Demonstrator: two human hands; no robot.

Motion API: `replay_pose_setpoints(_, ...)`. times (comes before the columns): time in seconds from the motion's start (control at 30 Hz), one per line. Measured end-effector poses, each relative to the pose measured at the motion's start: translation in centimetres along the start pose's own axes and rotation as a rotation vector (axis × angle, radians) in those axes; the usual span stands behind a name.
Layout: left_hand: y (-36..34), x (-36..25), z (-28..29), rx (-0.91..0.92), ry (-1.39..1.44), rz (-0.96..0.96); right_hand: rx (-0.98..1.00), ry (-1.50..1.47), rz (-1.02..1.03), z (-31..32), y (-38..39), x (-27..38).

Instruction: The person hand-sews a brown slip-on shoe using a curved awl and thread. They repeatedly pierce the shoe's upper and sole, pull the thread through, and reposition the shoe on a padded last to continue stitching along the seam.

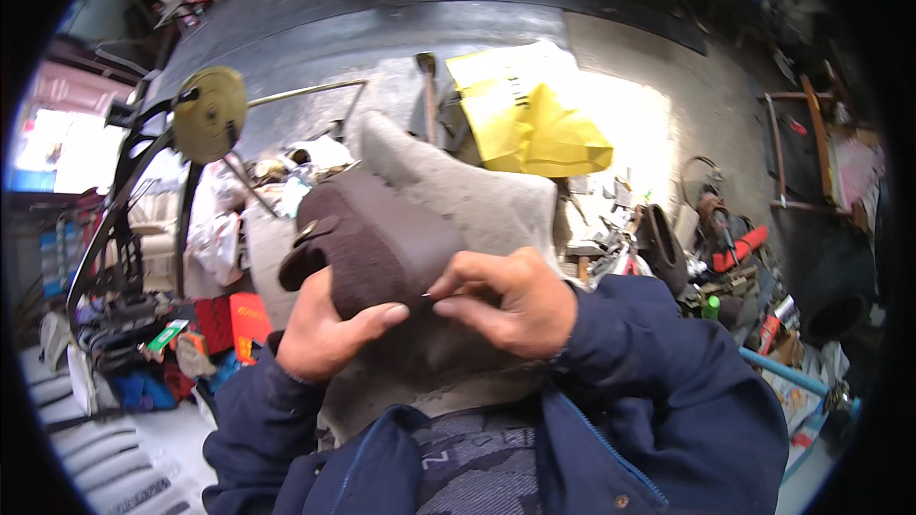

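Observation:
A dark brown shoe (367,243) with a smooth sole and a strap with a small buckle lies tilted over my lap. My left hand (329,329) grips its near left side, with the thumb along the edge. Close to the shoe's near right end, my right hand (510,305) pinches thumb and forefinger together. A tiny pale glint shows at those fingertips, too small to name. Beneath the shoe, a grey cloth (468,191) covers my lap and spreads forward.
A yellow bag (534,114) lies on the floor ahead. To the left stands a black metal machine with a round brass-coloured wheel (210,114). Bags and mixed items pile up at the left. On the right are tools, another dark shoe (661,246) and a wooden frame (811,143).

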State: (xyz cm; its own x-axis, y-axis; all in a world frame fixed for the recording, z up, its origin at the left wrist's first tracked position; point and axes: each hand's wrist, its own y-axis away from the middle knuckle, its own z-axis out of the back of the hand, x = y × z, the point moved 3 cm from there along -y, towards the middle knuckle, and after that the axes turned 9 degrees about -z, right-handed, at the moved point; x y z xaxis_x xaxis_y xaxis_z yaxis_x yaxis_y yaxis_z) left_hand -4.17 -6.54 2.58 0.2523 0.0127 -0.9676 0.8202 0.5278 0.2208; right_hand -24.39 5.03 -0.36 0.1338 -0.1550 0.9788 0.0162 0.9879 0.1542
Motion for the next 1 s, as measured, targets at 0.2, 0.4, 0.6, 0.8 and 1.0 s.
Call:
replay_pose_setpoints(0.2, 1.9, 0.8, 3.0, -0.136, 0.346, -0.023, 0.022, -0.055, -0.126, 0.0, 1.0, 0.3)
replay_pose_setpoints(0.4, 2.7, -0.6, 2.7, -0.195, -0.58, -0.353, -0.028, -0.08, -0.123, -0.4, 1.3, 0.2)
replay_pose_setpoints(0.6, 4.7, -0.7, 4.0, -0.323, -0.224, -0.438, -0.039, -0.089, -0.194, -0.3, 2.2, -0.3)
replay_pose_setpoints(0.8, 5.8, -0.3, 3.6, 0.048, 0.699, -0.408, -0.094, -0.125, -0.217, -0.7, 2.1, -0.9)
replay_pose_setpoints(1.0, 2.0, 1.1, 2.6, -0.115, -0.479, -0.465, -0.126, -0.092, -0.208, -0.7, 2.3, -0.4)
